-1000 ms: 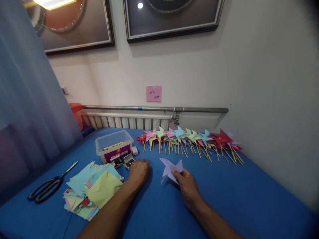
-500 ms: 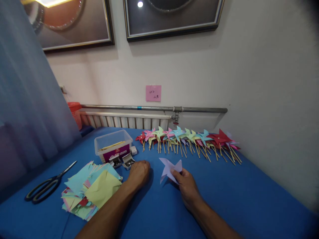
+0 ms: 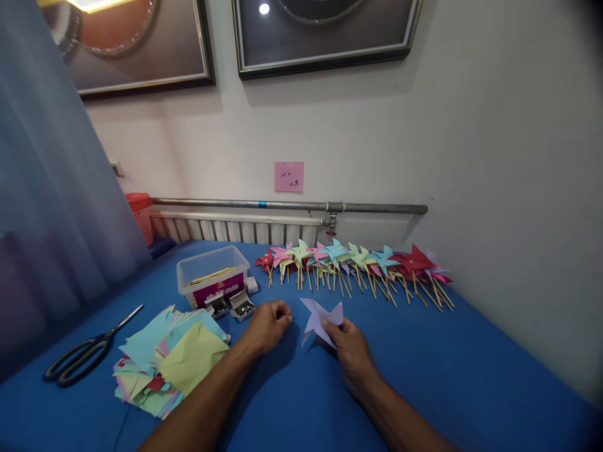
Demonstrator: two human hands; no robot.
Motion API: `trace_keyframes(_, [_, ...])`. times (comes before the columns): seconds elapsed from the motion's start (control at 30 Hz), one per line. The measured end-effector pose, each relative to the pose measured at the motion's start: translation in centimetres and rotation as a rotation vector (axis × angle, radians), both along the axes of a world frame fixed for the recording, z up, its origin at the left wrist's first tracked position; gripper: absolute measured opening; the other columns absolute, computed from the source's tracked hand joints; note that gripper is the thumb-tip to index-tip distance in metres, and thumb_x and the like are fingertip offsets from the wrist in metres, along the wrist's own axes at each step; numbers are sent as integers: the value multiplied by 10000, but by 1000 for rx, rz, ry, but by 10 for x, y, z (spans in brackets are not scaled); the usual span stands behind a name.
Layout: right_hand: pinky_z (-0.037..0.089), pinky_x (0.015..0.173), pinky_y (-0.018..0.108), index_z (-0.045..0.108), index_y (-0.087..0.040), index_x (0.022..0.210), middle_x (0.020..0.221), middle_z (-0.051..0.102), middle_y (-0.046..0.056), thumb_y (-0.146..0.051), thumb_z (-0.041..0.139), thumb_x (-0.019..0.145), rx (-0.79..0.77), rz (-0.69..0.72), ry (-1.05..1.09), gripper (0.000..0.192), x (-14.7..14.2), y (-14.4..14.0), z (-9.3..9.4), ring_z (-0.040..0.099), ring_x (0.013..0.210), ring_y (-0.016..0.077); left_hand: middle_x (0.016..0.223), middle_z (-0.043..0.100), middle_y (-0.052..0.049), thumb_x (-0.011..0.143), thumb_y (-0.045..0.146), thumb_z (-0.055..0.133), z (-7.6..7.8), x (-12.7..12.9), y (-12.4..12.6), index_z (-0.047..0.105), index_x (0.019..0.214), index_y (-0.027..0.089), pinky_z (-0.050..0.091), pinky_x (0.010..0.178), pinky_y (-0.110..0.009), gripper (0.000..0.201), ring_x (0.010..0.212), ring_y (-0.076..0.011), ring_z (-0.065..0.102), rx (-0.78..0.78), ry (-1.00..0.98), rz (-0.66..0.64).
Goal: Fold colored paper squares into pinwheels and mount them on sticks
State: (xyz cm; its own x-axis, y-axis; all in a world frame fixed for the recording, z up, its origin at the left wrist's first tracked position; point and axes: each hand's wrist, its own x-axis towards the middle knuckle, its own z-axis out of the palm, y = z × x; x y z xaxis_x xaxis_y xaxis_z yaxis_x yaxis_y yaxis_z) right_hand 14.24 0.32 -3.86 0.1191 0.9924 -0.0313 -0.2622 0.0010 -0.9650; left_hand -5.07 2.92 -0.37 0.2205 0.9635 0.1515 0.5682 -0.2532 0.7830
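My right hand (image 3: 352, 350) pinches a folded lavender paper pinwheel (image 3: 319, 316) and holds it just above the blue tabletop (image 3: 452, 370). My left hand (image 3: 266, 326) lies just left of it, thumb and fingertips pressed together and pointing at the paper. Anything tiny between those fingertips is too small to make out. Two small open boxes of metal pins (image 3: 242, 307) sit just behind the left hand.
A row of several finished pinwheels on sticks (image 3: 358, 260) lies by the wall. A clear plastic box (image 3: 211, 276), a stack of coloured paper squares (image 3: 174, 358) and black scissors (image 3: 85, 355) are on the left. A curtain (image 3: 47, 188) hangs at far left, with a pipe (image 3: 292, 205) behind.
My left hand has moved right from the pin boxes towards the lavender paper, fingers now pinched. The right hand has barely shifted.
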Motion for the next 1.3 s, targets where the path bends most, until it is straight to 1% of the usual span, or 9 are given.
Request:
trace_keyframes(0.07, [506,662,306,727,-158,940,791,757,50,-447,781,676,9,-16,4,395,-1,0,1,672,725,233,683,600,9,769,220,563,-1,8,-3,644,760,167,378,583,-229,97,614,-122,520,-60,-255,-12])
trace_keyframes(0.13, [503,654,305,727,-162,925,772,752,47,-443,775,679,13,-35,1,376,-2,0,1,666,704,229,836,648,-30,725,219,611,-2,17,-8,659,724,158,412,624,-234,78,698,-134,563,-24,-414,-7])
trace_keyframes(0.23, [495,643,305,726,-173,905,768,748,41,-439,771,675,18,-68,-8,354,-4,0,1,653,680,222,1187,624,-105,689,205,653,-3,29,-16,673,678,149,466,730,-273,60,912,-193,617,11,-533,1])
trace_keyframes(0.33, [490,647,301,726,-179,907,761,743,31,-442,774,670,25,-69,1,357,-6,0,1,645,676,214,1274,586,-115,700,199,656,-4,36,-20,680,689,158,474,852,-323,49,1046,-232,605,11,-564,-24])
trace_keyframes(0.5, [477,650,289,720,-166,935,811,744,45,-454,786,666,42,-18,2,399,-11,-5,1,635,698,207,1172,603,-88,738,164,636,-5,38,-23,680,730,176,407,1010,-343,46,1125,-220,575,132,-495,-146])
trace_keyframes(0.7, [461,638,279,702,-176,878,752,709,18,-445,796,670,46,-2,31,353,-15,-7,0,601,670,186,1221,577,-80,780,139,603,-7,37,-23,653,745,181,375,1043,-348,75,1202,-226,536,142,-418,-134])
trace_keyframes(0.9, [453,642,270,706,-178,927,779,713,15,-426,802,689,70,55,71,357,-15,-5,-3,598,692,179,1150,601,-61,793,152,599,-6,35,-23,647,733,185,401,997,-327,84,1122,-207,569,145,-411,-130])
trace_keyframes(1.17, [448,620,266,707,-171,907,741,700,6,-446,804,695,60,95,65,360,-13,-8,0,591,666,174,817,607,-15,770,152,593,-9,36,-21,617,683,177,438,781,-272,94,812,-154,583,152,-367,-64])
trace_keyframes(1.3, [438,594,261,711,-161,943,749,710,19,-433,812,690,43,104,62,385,-13,-8,1,585,647,172,752,609,-4,762,163,581,-9,38,-22,611,683,174,420,726,-259,85,748,-145,565,117,-326,-18])
